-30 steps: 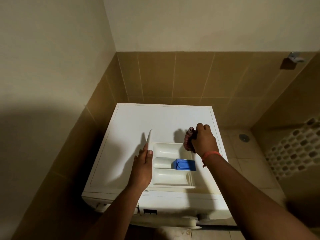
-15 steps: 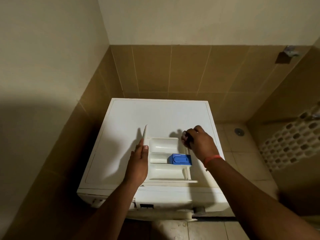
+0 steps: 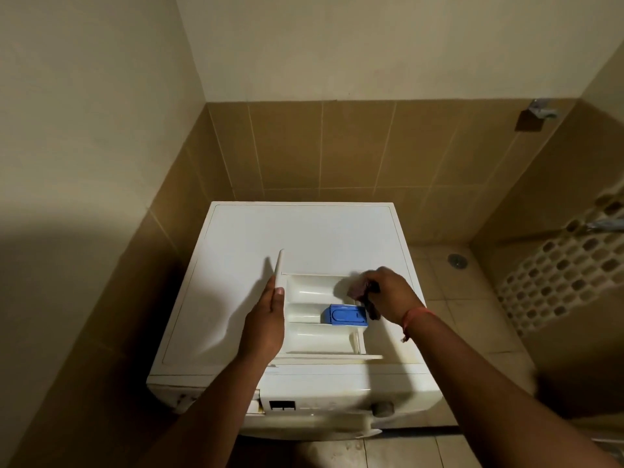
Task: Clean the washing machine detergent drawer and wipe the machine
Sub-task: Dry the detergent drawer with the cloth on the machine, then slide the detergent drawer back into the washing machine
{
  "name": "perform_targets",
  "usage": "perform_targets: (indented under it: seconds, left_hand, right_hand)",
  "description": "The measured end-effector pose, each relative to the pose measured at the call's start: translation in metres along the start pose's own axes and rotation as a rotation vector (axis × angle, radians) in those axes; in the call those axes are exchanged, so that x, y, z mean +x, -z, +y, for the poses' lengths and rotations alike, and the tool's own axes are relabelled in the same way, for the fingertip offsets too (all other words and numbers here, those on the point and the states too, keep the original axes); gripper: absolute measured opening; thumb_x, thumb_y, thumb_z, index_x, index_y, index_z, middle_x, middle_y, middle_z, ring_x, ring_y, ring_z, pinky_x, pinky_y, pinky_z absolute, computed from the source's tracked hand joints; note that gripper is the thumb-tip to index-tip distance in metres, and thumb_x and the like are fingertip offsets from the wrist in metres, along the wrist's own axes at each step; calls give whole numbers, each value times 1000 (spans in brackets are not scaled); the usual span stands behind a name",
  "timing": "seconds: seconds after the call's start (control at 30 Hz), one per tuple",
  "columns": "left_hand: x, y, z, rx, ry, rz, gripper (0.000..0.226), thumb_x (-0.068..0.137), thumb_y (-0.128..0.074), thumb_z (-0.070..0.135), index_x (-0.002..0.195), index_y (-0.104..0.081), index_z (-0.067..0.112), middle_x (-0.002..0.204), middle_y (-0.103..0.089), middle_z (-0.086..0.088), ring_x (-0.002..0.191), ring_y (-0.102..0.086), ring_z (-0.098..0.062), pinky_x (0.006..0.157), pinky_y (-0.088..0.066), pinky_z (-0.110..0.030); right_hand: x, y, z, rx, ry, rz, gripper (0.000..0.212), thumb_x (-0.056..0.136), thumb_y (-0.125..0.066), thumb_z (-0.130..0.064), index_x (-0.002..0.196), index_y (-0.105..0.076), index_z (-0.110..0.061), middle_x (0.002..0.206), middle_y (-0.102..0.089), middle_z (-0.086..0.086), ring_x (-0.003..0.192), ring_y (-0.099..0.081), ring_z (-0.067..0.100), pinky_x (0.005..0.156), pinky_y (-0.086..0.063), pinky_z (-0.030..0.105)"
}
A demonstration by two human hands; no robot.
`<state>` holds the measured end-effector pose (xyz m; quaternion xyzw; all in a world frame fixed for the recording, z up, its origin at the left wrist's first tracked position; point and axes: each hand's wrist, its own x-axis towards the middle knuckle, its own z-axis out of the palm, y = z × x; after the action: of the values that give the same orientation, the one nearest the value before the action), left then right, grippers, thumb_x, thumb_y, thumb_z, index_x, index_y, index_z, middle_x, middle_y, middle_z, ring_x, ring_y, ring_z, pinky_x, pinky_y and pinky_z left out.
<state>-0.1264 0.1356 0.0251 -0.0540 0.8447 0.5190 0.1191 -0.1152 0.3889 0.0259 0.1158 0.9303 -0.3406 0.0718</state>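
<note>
- A white washing machine (image 3: 304,238) with a smooth, flat, glossy top panel is seen from above, set into a corner of tan glazed wall tiles (image 3: 337,146) beneath a matte cream wall.
- The detergent drawer (image 3: 314,319), a rectangular tray of off-white moulded plastic, is laid flat on the front right part of the machine's top.
- Three long, round-ended compartments are formed in the drawer; a blue plastic insert (image 3: 342,314) is seated at the right end of the middle one.
- The drawer's thin, flat front panel (image 3: 279,269) is stood on edge along its left side.
- The left hand (image 3: 266,327) is rested against that panel, the fingers kept straight and together, the fingertips (image 3: 279,291) touching its lower part.
- A small dark reddish scrubbing tool (image 3: 363,293), brush or pad not distinguishable, is gripped by the right hand (image 3: 391,295) at the far right corner of the drawer.
- The right fingers are curled tightly round the tool, which is held at the end of the rear compartment; actual contact with the plastic cannot be told.
- A thin red thread band (image 3: 415,314) is worn on the right wrist.
- A dark round knob (image 3: 382,408) is seen on the machine's front control panel.
- A round metal drain (image 3: 457,260) is set in the pale floor tiles on the right.
</note>
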Motion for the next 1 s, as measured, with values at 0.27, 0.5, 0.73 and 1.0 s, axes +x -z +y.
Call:
perform_targets:
  seconds: [0.27,0.5,0.73,1.0]
  left_hand:
    - [-1,0,-1,95,-6,-3,47,102,-30,49,148,-32,42,141,-54,-4,126,-52,-26,94,-38,-25]
    - [-2,-1,7,245,-85,-31,47,101,-38,45,144,-43,26,139,-55,-2,126,-52,-24,106,-38,-35]
    - [-35,-9,13,91,39,174,35,101,-46,31,132,-53,17,114,-63,-6,103,-59,-26,84,-48,-36]
    - [-85,-7,26,-362,328,424,34,99,-50,28,130,-47,16,110,-56,-16,85,-55,-26,71,-50,-39]
  right_hand:
    - [-48,-2,1,318,-55,-89,38,83,-49,12,94,-73,-16,86,-69,11,65,-67,35,57,-56,36]
    - [-40,16,55,852,-364,137,29,89,-40,12,107,-59,0,83,-66,33,64,-62,38,53,-49,38]
    - [-2,20,80,127,-370,-85,41,94,-58,-29,130,-50,-11,126,-55,17,99,-64,33,75,-54,39]
    - [-30,18,69,-321,-193,44,47,94,-52,-34,138,-44,-18,146,-37,10,125,-45,37,100,-42,42]
